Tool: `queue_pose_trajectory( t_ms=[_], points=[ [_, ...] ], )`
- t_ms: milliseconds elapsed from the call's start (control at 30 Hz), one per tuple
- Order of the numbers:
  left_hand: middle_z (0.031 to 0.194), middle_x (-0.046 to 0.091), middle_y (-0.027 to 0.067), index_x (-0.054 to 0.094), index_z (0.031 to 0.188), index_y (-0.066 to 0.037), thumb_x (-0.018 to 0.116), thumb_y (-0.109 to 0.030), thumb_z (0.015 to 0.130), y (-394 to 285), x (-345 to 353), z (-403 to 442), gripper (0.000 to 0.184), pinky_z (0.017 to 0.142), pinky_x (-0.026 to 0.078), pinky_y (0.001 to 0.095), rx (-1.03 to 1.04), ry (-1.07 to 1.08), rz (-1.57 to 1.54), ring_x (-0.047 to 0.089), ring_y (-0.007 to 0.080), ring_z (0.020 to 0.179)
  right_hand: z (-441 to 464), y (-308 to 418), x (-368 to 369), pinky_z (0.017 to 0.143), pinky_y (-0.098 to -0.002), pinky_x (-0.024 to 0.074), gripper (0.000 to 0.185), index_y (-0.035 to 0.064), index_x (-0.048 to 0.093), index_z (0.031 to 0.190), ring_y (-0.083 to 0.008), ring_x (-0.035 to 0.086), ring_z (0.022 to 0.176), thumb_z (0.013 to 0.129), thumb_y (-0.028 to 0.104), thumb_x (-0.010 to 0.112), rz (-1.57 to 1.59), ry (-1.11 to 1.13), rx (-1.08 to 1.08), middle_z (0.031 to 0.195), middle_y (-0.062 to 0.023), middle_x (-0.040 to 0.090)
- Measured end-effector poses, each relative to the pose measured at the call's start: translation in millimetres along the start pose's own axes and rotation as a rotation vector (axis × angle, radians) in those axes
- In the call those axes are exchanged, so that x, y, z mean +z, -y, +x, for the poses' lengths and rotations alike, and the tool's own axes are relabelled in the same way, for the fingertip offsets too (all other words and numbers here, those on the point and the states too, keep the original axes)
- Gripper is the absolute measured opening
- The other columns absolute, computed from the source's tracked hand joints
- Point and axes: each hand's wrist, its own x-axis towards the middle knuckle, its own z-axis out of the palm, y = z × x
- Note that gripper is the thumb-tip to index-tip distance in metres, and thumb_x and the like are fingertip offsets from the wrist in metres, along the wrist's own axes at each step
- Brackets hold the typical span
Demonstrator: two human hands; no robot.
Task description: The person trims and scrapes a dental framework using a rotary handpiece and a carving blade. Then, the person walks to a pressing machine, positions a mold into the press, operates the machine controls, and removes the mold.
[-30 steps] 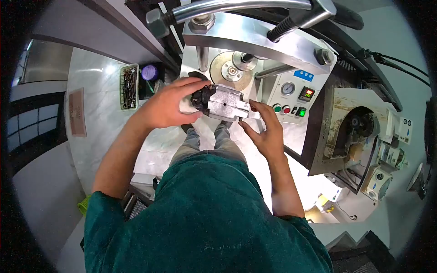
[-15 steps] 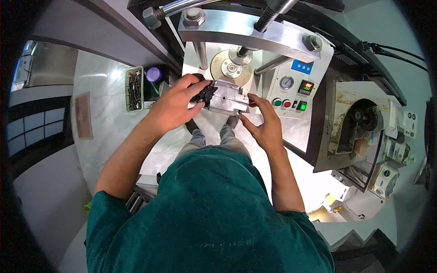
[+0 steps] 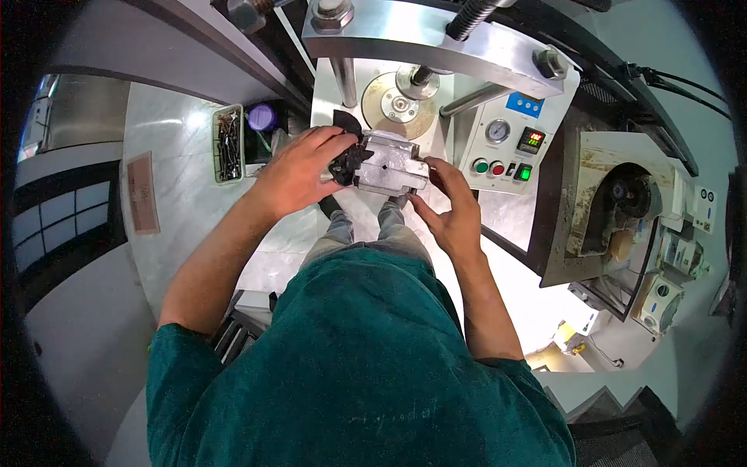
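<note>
A silvery metal block [image 3: 383,164], shaped like a mould with a small dark hole in its top face, is held level between both hands in front of a press. My left hand [image 3: 299,167] is closed around a crumpled black piece of material [image 3: 348,159] pressed against the block's left end. Whether it is cloth or rubber I cannot tell. At the opposite end, my right hand [image 3: 451,204] pinches the block's right edge between thumb and fingers. Part of the black material sticks up beyond my left fingers.
The press's steel crossbar [image 3: 436,53] and round plate [image 3: 398,107] stand just beyond the block. To the right is a control panel [image 3: 510,144] with lit display and buttons. A bin of metal tools [image 3: 228,145] and a purple-lidded container [image 3: 262,117] sit at left.
My left fingers have shifted on the black material, and more of it shows above them. The view has tilted slightly; the block stays in both hands.
</note>
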Motion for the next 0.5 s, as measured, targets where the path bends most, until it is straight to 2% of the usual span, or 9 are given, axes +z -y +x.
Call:
queue_pose_trajectory(
  t_ms=[133, 267, 367, 500],
  points=[
    [0.123, 0.054, 0.0134, 0.056, 0.127, -0.009, 0.081, -0.022, 0.07, 6, -2, 1, 0.064, 0.096, 0.046, 0.0394, -0.002, 0.054, -0.044, 0.055, 0.0328, 0.11, 2, 3, -1, 0.095, -0.0342, 0.0502, 0.06, 0.0044, 0.055, 0.127, -0.0255, 0.063, 0.107, 0.073, 0.01, 0.081, -0.036, 0.008, 0.004, 0.119, -0.0137, 0.062],
    [0.119, 0.056, 0.0136, 0.057, 0.126, -0.008, 0.082, -0.021, 0.065, 4, -10, 8, 0.067, 0.095, 0.046, 0.0403, 0.053, 0.068, -0.071, 0.056, 0.0338, 0.108, 3, -15, -6, 0.091, -0.037, 0.0513, 0.061, 0.0043, 0.055, 0.125, -0.0313, 0.062, 0.108, 0.072, 0.016, 0.082, -0.145, 0.012, -0.195, 0.118, -0.0154, 0.062],
    [0.116, 0.057, 0.0141, 0.056, 0.125, -0.008, 0.083, -0.019, 0.061, -14, -39, 9, 0.07, 0.088, 0.046, 0.0417, 0.198, 0.015, -0.018, 0.058, 0.0323, 0.104, 6, -5, -14, 0.09, -0.0372, 0.0518, 0.062, 0.0025, 0.056, 0.123, -0.0317, 0.063, 0.106, 0.069, 0.014, 0.084, -0.121, -0.011, -0.262, 0.116, -0.0159, 0.064],
    [0.106, 0.061, 0.0096, 0.06, 0.119, -0.009, 0.085, -0.022, 0.056, -49, -86, 3, 0.07, 0.085, 0.043, 0.0402, 0.228, -0.056, 0.206, 0.059, 0.0274, 0.096, 15, 25, -27, 0.089, -0.0378, 0.0528, 0.062, -0.001, 0.057, 0.12, -0.0316, 0.065, 0.104, 0.066, 0.011, 0.085, -0.053, -0.075, -0.402, 0.114, -0.017, 0.066]
  ],
)
